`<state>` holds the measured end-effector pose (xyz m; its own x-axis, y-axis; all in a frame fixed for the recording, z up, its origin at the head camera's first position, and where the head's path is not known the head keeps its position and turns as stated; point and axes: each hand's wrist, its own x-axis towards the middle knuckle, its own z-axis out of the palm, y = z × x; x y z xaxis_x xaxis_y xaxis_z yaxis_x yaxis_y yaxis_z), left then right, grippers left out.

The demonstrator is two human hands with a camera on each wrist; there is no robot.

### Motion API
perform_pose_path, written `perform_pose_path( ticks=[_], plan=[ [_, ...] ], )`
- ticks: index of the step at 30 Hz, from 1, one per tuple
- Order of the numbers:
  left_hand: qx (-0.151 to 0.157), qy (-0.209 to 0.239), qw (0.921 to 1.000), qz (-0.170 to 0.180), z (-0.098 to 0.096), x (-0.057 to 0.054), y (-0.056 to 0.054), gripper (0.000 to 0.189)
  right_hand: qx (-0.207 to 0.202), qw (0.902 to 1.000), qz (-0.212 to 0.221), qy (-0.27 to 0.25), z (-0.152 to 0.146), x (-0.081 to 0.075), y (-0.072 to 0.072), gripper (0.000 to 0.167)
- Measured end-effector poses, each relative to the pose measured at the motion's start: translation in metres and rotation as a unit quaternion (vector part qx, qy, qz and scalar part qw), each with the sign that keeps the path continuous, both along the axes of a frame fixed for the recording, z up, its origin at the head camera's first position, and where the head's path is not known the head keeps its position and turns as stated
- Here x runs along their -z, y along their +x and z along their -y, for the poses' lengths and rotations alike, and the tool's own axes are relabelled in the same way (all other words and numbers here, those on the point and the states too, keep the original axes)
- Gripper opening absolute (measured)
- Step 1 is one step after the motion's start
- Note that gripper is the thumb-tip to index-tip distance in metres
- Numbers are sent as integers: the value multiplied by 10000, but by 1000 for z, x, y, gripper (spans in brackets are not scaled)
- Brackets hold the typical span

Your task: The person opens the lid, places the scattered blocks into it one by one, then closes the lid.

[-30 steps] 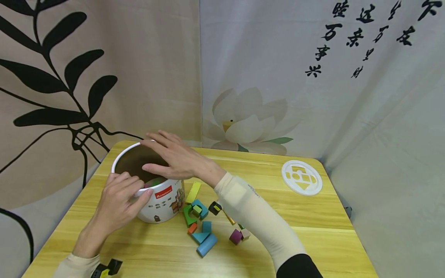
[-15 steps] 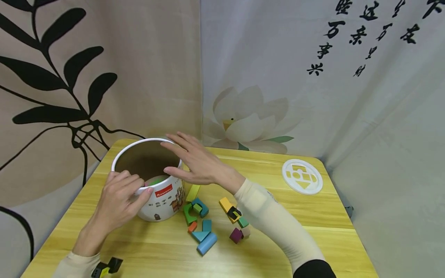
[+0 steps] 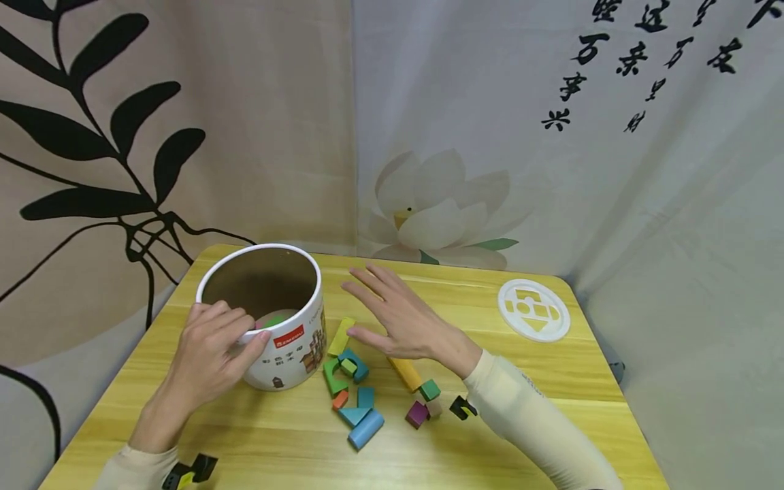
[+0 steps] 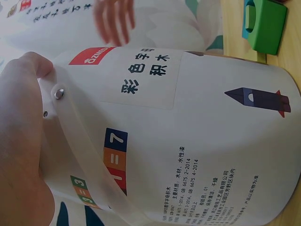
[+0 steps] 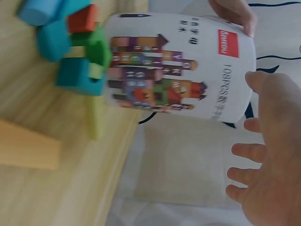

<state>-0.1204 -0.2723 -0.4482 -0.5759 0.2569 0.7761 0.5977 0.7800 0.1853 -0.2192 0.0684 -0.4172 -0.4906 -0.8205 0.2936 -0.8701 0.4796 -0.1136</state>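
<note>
Toward the far left corner of the tabletop (image 3: pixel 551 435), we are steadying the white bucket (image 3: pixel 269 371) with the left hand (image 3: pixel 216 354), its fingers curling over the rim and its thumb lying outside. Compared with a second ago, the right hand (image 3: pixel 413 320) is no longer reaching over the bucket's mouth; it is now hanging well to the right, above the tabletop near the loose blocks (image 3: pixel 331 374), with fingers spreading wide and holding nothing. We are judging that this is leaving the bucket to the left hand alone and freeing the right for other work.

The bucket is standing upright, its mouth facing up, its central axis running vertically and its red label (image 3: pixel 288 338) facing the near edge; in the left wrist view it is appearing sideways, which we are putting down to camera roll. Partly behind the right hand, the orange block (image 3: pixel 407 376) is slanting lengthwise from the far left toward the near right corner. Closer to the near edge, the blue cylinder (image 3: pixel 366 430) is slanting the opposite way, its near end pointing leftward.
</note>
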Motion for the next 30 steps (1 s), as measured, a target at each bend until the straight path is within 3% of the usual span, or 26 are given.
perform_pose_path(
  ticks=[16,23,30],
  plan=[
    [-52,-47,9999,99,2,-1,2,55,648,9938,368,827,-64,79,26,87],
    [3,92,9998,-162,0,1,-1,57,948,9874,629,1100,-75,97,31,92],
    [18,83,9999,-147,1,2,-2,57,1048,9840,767,1220,-78,112,31,92]
  ],
)
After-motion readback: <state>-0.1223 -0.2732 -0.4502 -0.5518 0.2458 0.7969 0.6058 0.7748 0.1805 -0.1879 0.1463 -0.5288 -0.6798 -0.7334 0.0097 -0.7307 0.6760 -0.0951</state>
